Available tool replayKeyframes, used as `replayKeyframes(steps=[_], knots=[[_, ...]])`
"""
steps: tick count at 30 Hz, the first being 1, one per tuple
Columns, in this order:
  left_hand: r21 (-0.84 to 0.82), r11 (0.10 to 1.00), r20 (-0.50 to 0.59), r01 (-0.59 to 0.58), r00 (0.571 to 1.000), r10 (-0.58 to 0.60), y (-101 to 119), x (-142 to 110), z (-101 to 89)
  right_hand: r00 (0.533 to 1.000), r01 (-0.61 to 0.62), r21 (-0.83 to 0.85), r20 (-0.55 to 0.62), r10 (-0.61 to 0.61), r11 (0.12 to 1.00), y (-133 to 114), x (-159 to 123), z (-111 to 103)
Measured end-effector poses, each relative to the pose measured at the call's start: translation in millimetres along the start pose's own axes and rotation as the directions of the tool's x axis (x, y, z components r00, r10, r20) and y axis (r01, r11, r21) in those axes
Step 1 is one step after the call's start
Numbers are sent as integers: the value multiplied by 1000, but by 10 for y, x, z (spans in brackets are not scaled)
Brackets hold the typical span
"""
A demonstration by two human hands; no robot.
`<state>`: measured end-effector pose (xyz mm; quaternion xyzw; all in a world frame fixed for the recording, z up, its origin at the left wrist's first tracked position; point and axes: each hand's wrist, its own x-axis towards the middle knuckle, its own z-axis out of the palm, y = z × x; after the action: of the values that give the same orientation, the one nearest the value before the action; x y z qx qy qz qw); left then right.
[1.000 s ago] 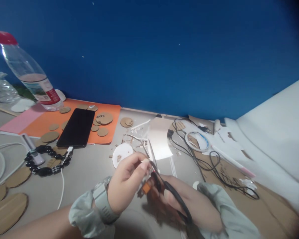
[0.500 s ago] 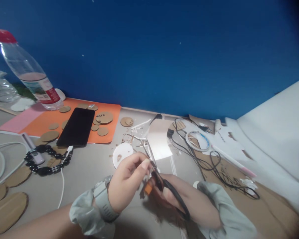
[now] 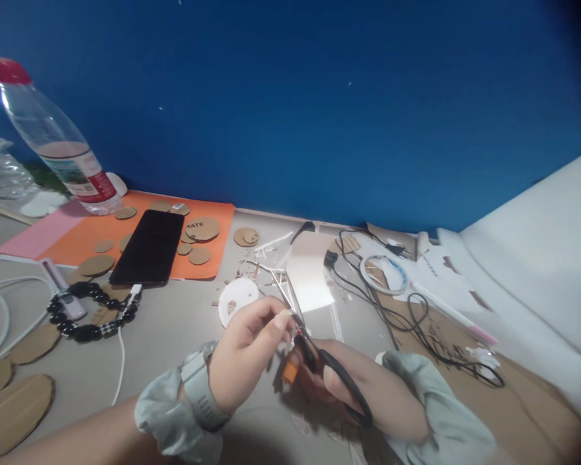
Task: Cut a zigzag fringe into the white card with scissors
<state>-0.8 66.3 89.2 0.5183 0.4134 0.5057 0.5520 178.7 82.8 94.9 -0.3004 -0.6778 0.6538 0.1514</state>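
Blue wall backs the desk. Right hand grips scissors, pointing to eleven o'clock; left hand pinches beside them, catch unclear. Around: paper at twelve, cables two, phone ten.

- Two hands, left hand and right hand, are working near the middle.
- One pair of scissors is resting in the right hand.
- Two bottles are sitting far left.
- One phone is lying left.
- One beaded bracelet is lying left.
- Three large cardboard discs are lying near left.
- One watch is circling the left wrist.
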Motion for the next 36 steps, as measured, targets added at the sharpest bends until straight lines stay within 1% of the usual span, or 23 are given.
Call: replayKeyframes(steps=[5,8,11,13,16,22,24,27,32,36], knots=[[-46,999,21,18,1000,-17,21,13,9,999,-38,15,7,38,999,-85,-15,0],[-47,999,24,21,1000,-20,16,18,5,999,-46,10,20,46,999,-123,-9,0],[-16,1000,11,4,1000,-4,4,13,-5,1000,-23,16,6,23,1000,-102,-4,3],[2,1000,3,-7,1000,7,-4,5,-11,999,-37,21,-5,37,999,-72,-6,9],[-16,1000,8,4,1000,-4,-13,-2,-16,998,-60,36,-14,60,998,-43,-10,25],[10,999,-12,30,999,-30,-23,13,-12,998,-47,96,-24,50,994,-62,4,70],[4,999,-13,34,999,-34,-25,16,-10,997,-59,101,-47,64,993,-82,2,81],[10,999,-22,34,999,-34,-29,16,-10,994,-58,41,-95,62,997,-95,-16,93],[4,999,-22,52,998,-52,-51,11,-17,988,-118,35,-100,121,992,-88,-40,108],[1,998,-23,70,997,-70,-69,15,-17,981,-123,28,-148,126,992,-101,-32,125]])
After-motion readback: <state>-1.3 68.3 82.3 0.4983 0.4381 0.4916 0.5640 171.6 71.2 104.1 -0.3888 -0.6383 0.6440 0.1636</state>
